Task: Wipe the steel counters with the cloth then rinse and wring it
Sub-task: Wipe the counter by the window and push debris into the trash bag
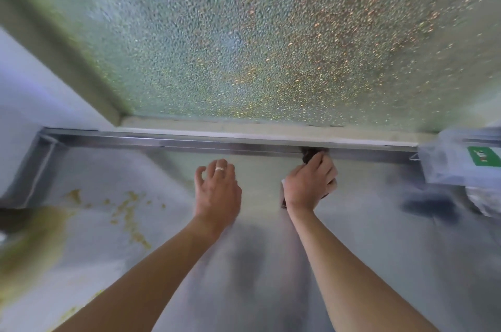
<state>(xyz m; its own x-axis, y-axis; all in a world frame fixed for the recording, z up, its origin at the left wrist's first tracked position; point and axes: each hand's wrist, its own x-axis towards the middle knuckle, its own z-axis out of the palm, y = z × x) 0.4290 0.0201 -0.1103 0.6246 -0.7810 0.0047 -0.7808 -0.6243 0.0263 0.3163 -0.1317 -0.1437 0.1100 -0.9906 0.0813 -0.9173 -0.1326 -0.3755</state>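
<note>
Gripping the dark crumpled cloth (311, 155) in the right hand (309, 185), pressed against the back rim of the grey steel bench (379, 223), probably to clean that corner. Hovering with relaxed empty fingers, the left hand (218, 190). Yellowish spills (127, 209) unwiped at left.

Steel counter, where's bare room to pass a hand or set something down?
Bare steel counter lies between the right hand, which grips the cloth at the back rail, and the plastic bags on the right. The near middle is bare too. The left is fouled by yellowish spills.
</note>
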